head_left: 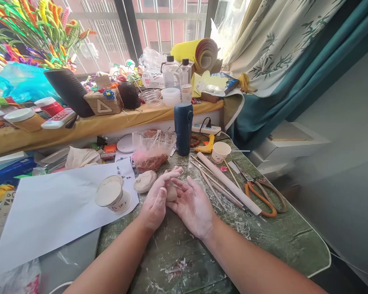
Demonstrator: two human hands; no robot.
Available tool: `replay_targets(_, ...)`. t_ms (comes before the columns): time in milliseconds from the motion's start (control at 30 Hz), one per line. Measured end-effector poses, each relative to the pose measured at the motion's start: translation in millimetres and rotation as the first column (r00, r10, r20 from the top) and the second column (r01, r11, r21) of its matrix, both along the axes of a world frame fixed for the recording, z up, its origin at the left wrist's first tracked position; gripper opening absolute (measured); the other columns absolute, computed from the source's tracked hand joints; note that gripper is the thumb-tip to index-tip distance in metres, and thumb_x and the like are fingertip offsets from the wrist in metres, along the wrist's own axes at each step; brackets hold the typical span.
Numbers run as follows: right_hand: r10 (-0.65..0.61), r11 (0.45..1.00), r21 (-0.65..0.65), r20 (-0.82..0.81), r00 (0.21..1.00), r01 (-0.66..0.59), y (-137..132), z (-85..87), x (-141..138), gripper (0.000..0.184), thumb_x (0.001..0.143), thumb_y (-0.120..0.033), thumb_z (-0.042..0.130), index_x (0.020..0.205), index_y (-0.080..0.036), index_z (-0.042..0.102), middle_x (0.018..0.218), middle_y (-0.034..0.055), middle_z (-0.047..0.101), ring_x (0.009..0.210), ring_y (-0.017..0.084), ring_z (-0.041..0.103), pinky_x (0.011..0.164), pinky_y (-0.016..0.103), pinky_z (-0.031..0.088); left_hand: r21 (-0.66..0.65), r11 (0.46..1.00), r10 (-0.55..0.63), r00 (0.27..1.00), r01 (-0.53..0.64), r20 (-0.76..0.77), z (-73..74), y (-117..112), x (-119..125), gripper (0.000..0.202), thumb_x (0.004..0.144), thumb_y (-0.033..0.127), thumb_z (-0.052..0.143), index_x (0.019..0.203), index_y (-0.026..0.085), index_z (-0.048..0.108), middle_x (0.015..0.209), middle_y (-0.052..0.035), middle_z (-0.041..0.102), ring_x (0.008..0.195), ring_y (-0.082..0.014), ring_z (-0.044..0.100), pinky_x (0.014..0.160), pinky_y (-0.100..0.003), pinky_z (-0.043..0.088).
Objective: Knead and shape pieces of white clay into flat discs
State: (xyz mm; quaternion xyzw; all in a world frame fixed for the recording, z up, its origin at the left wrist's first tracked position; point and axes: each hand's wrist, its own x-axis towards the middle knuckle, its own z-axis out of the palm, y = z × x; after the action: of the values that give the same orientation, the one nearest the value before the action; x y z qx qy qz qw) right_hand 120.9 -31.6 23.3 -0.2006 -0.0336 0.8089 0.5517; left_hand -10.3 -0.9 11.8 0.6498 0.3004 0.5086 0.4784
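Observation:
A small pale lump of clay sits between my two palms, partly covered by the fingers. My left hand, dusted white, presses against it from the left with its fingers stretched forward. From the right and below, my right hand cups the same lump, palm turned up and fingers slightly curled. Just beyond my left hand lies a larger pale clay lump. Behind that is a clear plastic bag with reddish-brown material inside. A white rolling pin and thin wooden sticks lie right of my hands.
Paper cups stand on a white sheet at left. A dark blue bottle, a yellow glue gun, another paper cup and orange-handled scissors are across the green table. A crowded sill runs behind.

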Motion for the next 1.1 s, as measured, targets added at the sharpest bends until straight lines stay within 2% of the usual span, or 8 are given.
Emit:
replay_targets(200, -0.037, 0.996, -0.073, 0.116, 0.993, 0.045, 5.0, -6.8, 4.1, 0.021, 0.085, -0.036, 0.066, 0.084, -0.015, 0.069, 0.071, 0.0049, 0.071, 0.062, 0.014, 0.063, 0.059, 0.024, 0.05, 0.081, 0.985, 0.145, 0.986, -0.152, 0.083, -9.5, 7.2, -3.8, 0.04, 0.104, 0.049, 0.041, 0.112, 0.022, 0.069, 0.122, -0.0109, 0.069, 0.124, -0.027, 0.06, 0.113, -0.045, 0.041)
replay_targets(433, 0.039, 0.996, 0.061, 0.265, 0.963, -0.057, -0.2, 1.2, 11.1, 0.051, 0.076, -0.044, 0.077, 0.049, -0.021, 0.04, 0.035, -0.0079, 0.037, 0.033, 0.005, 0.021, 0.039, 0.02, 0.014, -0.025, 0.988, 0.153, 0.986, -0.155, -0.065, -13.8, 9.2, -5.6, 0.046, 0.101, 0.055, 0.046, 0.1, 0.018, 0.073, 0.099, -0.0099, 0.071, 0.097, -0.0237, 0.065, 0.093, -0.038, 0.051)
replay_targets(567, -0.064, 0.991, 0.134, 0.408, 0.911, 0.01, -0.5, -2.3, 8.3, 0.049, 0.079, -0.042, 0.076, 0.051, -0.021, 0.043, 0.037, -0.0082, 0.037, 0.035, 0.006, 0.023, 0.04, 0.022, 0.017, -0.075, 0.988, 0.131, 0.991, -0.134, -0.037, -14.2, 8.6, -5.1, 0.05, 0.102, 0.056, 0.041, 0.1, 0.018, 0.073, 0.099, -0.0095, 0.07, 0.094, -0.0225, 0.065, 0.09, -0.037, 0.053)
replay_targets(633, -0.169, 0.981, 0.165, 0.468, 0.867, 0.103, -0.1, -5.0, 5.7, 0.041, 0.084, -0.047, 0.074, 0.059, -0.02, 0.054, 0.047, -0.0062, 0.049, 0.042, 0.008, 0.036, 0.043, 0.023, 0.03, -0.037, 0.99, 0.137, 0.988, -0.14, -0.067, -11.7, 8.5, -4.1, 0.043, 0.102, 0.053, 0.046, 0.097, 0.018, 0.072, 0.099, -0.0087, 0.07, 0.096, -0.022, 0.065, 0.091, -0.037, 0.053)
replay_targets(733, -0.24, 0.956, 0.258, 0.425, 0.873, 0.137, -2.8, -4.7, 1.7, 0.036, 0.087, -0.056, 0.07, 0.1, -0.022, 0.071, 0.095, 0.0015, 0.073, 0.085, 0.015, 0.065, 0.078, 0.028, 0.053, -0.028, 0.989, 0.143, 0.985, -0.146, -0.097, -6.1, 9.1, -2.2, 0.033, 0.093, 0.05, 0.064, 0.104, 0.019, 0.069, 0.12, -0.0106, 0.068, 0.113, -0.025, 0.064, 0.102, -0.04, 0.05)
replay_targets(833, -0.141, 0.953, 0.304, 0.399, 0.906, 0.014, -8.6, -0.9, 0.5, 0.057, 0.088, -0.064, 0.065, 0.13, -0.026, 0.064, 0.128, 0.0059, 0.069, 0.121, 0.022, 0.061, 0.105, 0.037, 0.046, -0.131, 0.974, 0.166, 0.975, -0.185, -0.149, -0.7, 11.2, -1.2, 0.056, 0.077, 0.046, 0.082, 0.123, 0.02, 0.062, 0.136, -0.0132, 0.064, 0.126, -0.0298, 0.06, 0.109, -0.046, 0.047)
replay_targets(1000, -0.381, 0.921, 0.314, 0.614, 0.691, 0.229, -4.6, -3.5, 9.2, 0.038, 0.09, -0.057, 0.067, 0.11, -0.025, 0.07, 0.095, 0.0034, 0.073, 0.09, 0.021, 0.066, 0.086, 0.037, 0.052, -0.427, 0.887, 0.189, 0.982, -0.178, -0.015, 4.5, 12.7, -0.3, 0.048, 0.088, 0.051, 0.07, 0.12, 0.017, 0.058, 0.107, -0.0135, 0.077, 0.086, -0.0262, 0.077, 0.077, -0.043, 0.063)
replay_targets(1100, -0.329, 0.939, 0.117, 0.583, 0.743, 0.324, 5.2, -8.8, 13.4, 0.022, 0.087, -0.044, 0.071, 0.092, -0.023, 0.067, 0.08, 0.0002, 0.069, 0.07, 0.016, 0.062, 0.065, 0.029, 0.052, -0.48, 0.864, 0.236, 0.965, -0.155, 0.113, 4.9, 9.9, 0.6, 0.05, 0.088, 0.048, 0.07, 0.122, 0.016, 0.052, 0.095, -0.0105, 0.079, 0.069, -0.0243, 0.077, 0.066, -0.041, 0.064)
